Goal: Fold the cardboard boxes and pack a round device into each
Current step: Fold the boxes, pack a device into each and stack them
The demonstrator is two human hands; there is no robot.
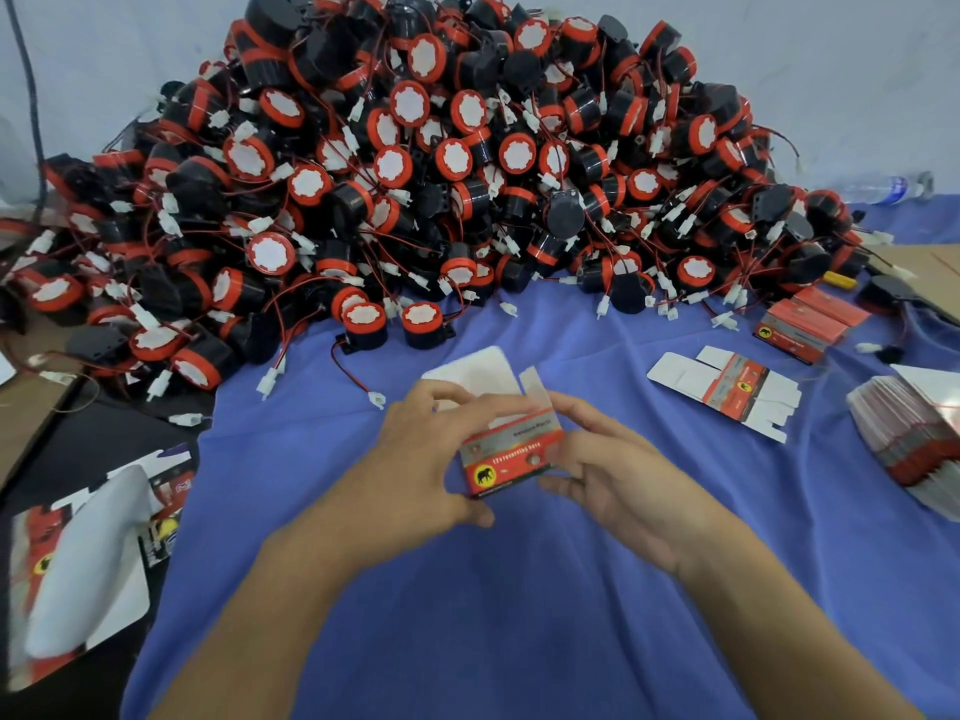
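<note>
Head view: a red and grey cardboard box, its white flaps open, is held between two hands above the blue-covered counter. The left hand curls its fingers round the box's left side. The right hand pinches the right end with bent fingers. Behind the box rises a large pile of round devices, black and red, trailing wires. To the right of the box lie a flat unfolded box and a stack of flat boxes.

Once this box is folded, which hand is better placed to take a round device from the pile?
Probably the left hand: the nearest round devices lie just ahead of it, left of the box. The right hand also holds the box and could keep it.
</note>
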